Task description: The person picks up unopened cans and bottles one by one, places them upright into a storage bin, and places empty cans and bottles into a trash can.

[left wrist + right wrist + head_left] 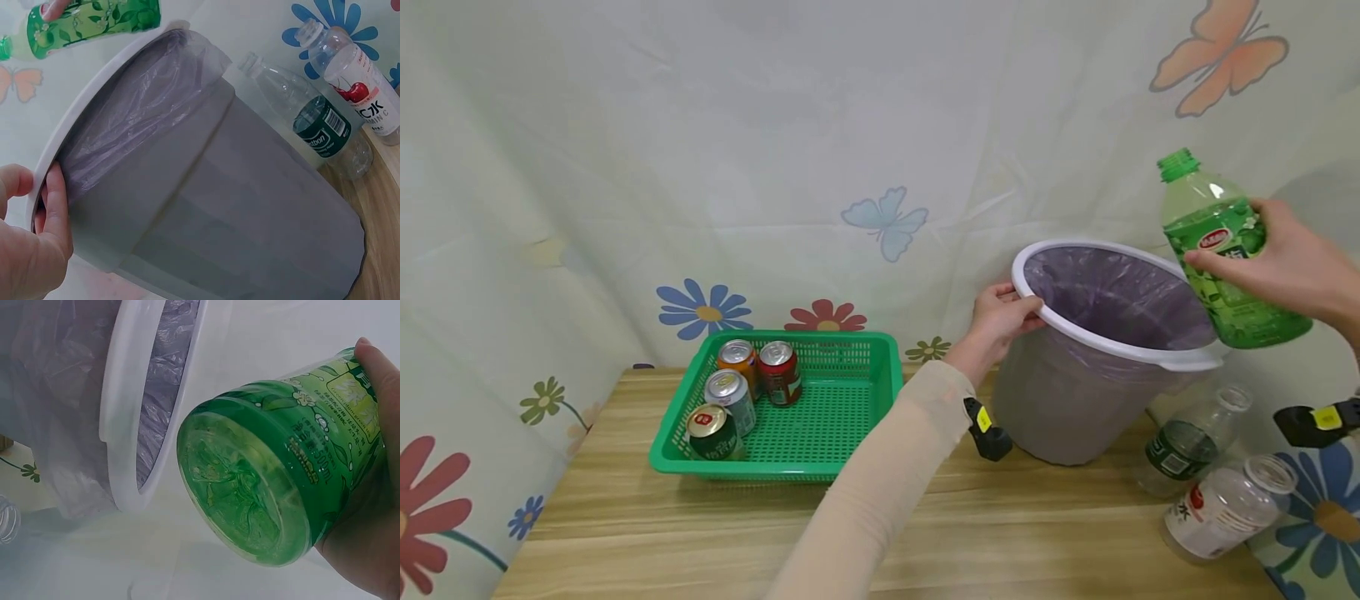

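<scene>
My right hand [1292,258] grips a green-labelled plastic drink bottle [1221,250] round its middle, tilted with its green neck up and to the left. In the right wrist view the base of the bottle [244,487] faces the camera, beside the white rim of the bin. My left hand [1000,321] pinches that rim [1078,337] at its left side, thumb on top and fingers beneath. The grey trash bin [1052,408] stands tilted on the table, lined with a purplish plastic bag [1120,292]. In the left wrist view the left hand [37,237] holds the rim from outside.
A green plastic basket [827,433] with several drink cans [780,372] in its left part sits on the wooden table [992,533]. Two clear bottles, one green-labelled [1183,450] and one white-labelled [1225,508], stand right of the bin. A flowered curtain [760,167] hangs behind.
</scene>
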`<state>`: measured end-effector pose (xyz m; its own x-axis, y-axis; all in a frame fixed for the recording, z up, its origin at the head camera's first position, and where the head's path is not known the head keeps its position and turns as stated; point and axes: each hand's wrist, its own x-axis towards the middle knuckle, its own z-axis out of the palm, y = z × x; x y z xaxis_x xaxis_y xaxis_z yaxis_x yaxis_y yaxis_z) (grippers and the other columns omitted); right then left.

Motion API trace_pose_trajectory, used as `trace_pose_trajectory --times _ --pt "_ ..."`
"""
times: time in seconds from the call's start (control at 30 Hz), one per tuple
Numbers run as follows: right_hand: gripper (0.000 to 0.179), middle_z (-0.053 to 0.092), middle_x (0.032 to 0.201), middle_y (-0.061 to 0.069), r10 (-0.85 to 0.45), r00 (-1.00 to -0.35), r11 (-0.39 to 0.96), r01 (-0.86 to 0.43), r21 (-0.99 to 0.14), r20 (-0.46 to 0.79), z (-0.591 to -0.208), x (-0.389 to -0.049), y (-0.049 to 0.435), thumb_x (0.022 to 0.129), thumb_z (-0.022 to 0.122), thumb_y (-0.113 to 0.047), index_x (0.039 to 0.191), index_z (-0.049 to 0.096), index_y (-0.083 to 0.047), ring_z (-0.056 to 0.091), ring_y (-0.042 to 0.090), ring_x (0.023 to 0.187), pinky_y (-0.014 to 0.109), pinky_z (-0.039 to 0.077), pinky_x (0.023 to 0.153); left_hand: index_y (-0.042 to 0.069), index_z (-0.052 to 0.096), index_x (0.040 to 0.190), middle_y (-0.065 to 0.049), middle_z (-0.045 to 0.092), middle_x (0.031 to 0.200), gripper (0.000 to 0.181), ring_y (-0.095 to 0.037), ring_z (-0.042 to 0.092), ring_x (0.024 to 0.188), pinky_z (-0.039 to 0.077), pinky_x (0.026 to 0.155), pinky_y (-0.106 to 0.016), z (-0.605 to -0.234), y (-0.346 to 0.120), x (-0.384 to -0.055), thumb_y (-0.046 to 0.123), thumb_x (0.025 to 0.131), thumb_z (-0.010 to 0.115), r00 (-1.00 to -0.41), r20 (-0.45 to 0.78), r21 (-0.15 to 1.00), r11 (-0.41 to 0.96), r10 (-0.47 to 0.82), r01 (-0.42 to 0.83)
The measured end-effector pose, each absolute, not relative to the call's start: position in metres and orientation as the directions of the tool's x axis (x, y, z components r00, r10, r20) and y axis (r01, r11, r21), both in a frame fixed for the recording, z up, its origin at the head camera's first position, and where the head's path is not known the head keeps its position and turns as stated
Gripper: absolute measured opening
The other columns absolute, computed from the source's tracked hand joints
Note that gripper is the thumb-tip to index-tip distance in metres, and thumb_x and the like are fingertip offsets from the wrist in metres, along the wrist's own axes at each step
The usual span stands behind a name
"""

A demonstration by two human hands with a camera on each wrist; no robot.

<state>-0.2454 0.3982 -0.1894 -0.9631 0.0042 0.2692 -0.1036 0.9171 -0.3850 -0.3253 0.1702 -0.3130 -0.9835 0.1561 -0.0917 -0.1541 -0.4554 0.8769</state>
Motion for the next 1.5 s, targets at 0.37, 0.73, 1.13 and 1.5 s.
trace_pose_trajectory --times 0.37,0.73,1.13,1.5 --pt "0.093 0.036 0.108 0.036 -0.003 -0.974 0.937 -0.082 -0.339 0.228 -0.183 -0.257 0.394 0.088 0.053 -0.044 0.142 -0.003 0.008 0.049 0.045 0.077 0.036 0.039 0.046 0.003 0.053 0.104 -0.006 0.062 0.079 0.034 -0.016 0.059 0.062 0.056 0.07 -0.037 -0.312 0.169 -0.325 -0.01 0.075 0.065 -0.984 -0.086 0.878 -0.455 0.157 -0.15" --pt "0.098 0.032 0.112 0.038 -0.013 -0.98 0.947 -0.076 -0.313 0.199 -0.178 -0.269 0.392 0.088 0.052 -0.048 0.143 -0.008 0.006 0.046 0.049 0.085 0.046 0.041 0.052 0.004 0.053 0.104 -0.007 0.062 0.079 0.033 -0.018 0.06 0.064 0.056 0.07 -0.037 -0.312 0.169 -0.323 -0.01 0.075 0.064 -0.982 -0.089 0.878 -0.452 0.164 -0.155" --pt "0.096 0.035 0.114 0.036 -0.031 -0.989 0.94 -0.078 -0.333 0.146 -0.173 -0.28 0.384 0.086 0.054 -0.05 0.142 0.0 0.007 0.048 0.047 0.09 0.046 0.043 0.056 0.003 0.054 0.104 -0.007 0.062 0.079 0.034 -0.018 0.06 0.065 0.056 0.07 -0.037 -0.311 0.169 -0.322 -0.01 0.075 0.065 -0.984 -0.09 0.881 -0.447 0.154 -0.151" --pt "0.088 0.041 0.11 0.03 -0.082 -0.988 0.929 -0.123 -0.348 0.13 -0.172 -0.288 0.376 0.087 0.055 -0.047 0.139 0.011 0.008 0.049 0.039 0.086 0.034 0.041 0.054 0.004 0.054 0.107 -0.007 0.062 0.08 0.036 -0.018 0.061 0.066 0.057 0.068 -0.034 -0.312 0.169 -0.324 -0.009 0.075 0.065 -0.982 -0.09 0.882 -0.444 0.166 -0.156"
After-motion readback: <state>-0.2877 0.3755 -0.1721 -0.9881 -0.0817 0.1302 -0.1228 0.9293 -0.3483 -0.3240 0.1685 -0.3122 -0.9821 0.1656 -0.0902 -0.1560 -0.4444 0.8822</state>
